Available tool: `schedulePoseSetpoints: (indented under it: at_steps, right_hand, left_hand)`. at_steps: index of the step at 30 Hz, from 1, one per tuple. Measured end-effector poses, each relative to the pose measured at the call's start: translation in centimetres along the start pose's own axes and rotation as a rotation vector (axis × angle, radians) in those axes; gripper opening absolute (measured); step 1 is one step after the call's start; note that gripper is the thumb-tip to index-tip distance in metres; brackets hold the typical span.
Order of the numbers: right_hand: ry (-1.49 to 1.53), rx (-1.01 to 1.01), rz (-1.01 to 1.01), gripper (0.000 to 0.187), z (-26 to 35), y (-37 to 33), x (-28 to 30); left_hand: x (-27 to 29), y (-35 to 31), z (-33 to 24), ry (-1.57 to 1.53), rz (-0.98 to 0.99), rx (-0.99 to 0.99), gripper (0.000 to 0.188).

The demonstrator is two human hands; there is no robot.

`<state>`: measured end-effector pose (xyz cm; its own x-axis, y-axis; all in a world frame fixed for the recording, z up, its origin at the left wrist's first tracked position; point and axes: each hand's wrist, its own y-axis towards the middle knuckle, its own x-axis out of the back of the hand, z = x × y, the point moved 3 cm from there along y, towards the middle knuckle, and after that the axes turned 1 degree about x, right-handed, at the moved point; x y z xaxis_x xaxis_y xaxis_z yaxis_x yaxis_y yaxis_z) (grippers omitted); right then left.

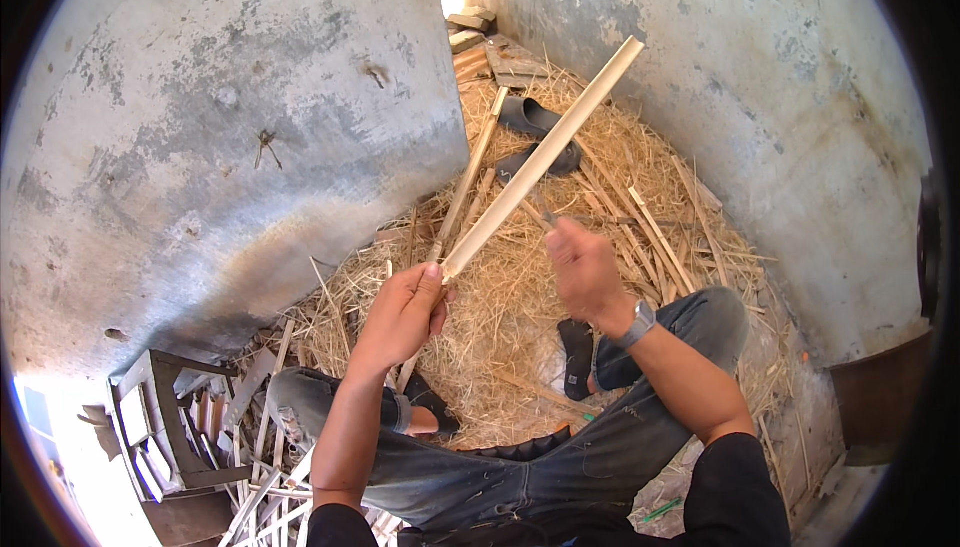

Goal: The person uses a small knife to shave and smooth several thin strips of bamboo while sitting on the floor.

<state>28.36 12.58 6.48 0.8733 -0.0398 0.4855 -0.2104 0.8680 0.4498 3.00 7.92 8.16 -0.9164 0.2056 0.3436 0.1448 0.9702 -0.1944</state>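
Note:
My left hand (405, 307) is closed on the near end of a long, pale split bamboo strip (548, 152), its hollow side showing. The strip slants up and away to the right over the straw. To its right, my right hand (588, 272) is closed round what looks like a small knife (546, 211). Only a short, dark, blurred part of it shows beyond the fist, just short of the strip. Its handle is hidden in my fingers. A grey metal watch (638, 323) is on my right wrist.
Straw-like shavings (490, 332) cover the floor between my legs. Two dark sandals (527, 115) lie ahead, partly behind the strip. More strips (662, 239) lie around. Concrete walls (330, 67) stand on both sides. A dark frame (165, 427) with scraps is at lower left.

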Motion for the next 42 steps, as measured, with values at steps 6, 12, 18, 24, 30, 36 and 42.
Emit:
schedulePoseSetpoints:
  at_steps: [6,12,18,24,30,36,42]
  right_hand:
    - [-0.105,0.103,0.267,0.050,2.8,-3.0,-5.4]
    - [-0.218,0.201,0.166,0.049,0.5,-1.7,-5.1]
    - [-0.190,-0.103,-0.184,0.054,-3.9,3.6,1.9]
    - [-0.212,0.274,0.123,0.048,1.1,-2.1,-3.9]
    - [-0.275,0.192,0.126,0.050,0.5,-0.7,-3.4]
    - [-0.272,-0.109,0.103,0.051,-2.6,2.6,0.8]
    - [-0.324,0.030,0.365,0.054,1.6,-3.4,-5.2]
  left_hand:
    - [-0.8,0.3,1.0,-0.276,0.062,0.145,0.050]
    - [-1.1,0.2,0.9,-0.254,0.032,0.219,0.049]
    - [-1.1,-0.6,2.1,-0.288,0.024,0.325,0.040]
    - [-1.1,-0.6,1.3,-0.382,0.153,0.374,0.041]
    - [-0.4,0.2,2.3,-0.550,0.272,0.448,0.044]
    - [-1.3,1.4,3.9,-0.576,0.328,0.474,0.047]
    - [-2.1,1.5,4.9,-0.638,0.391,0.592,0.044]
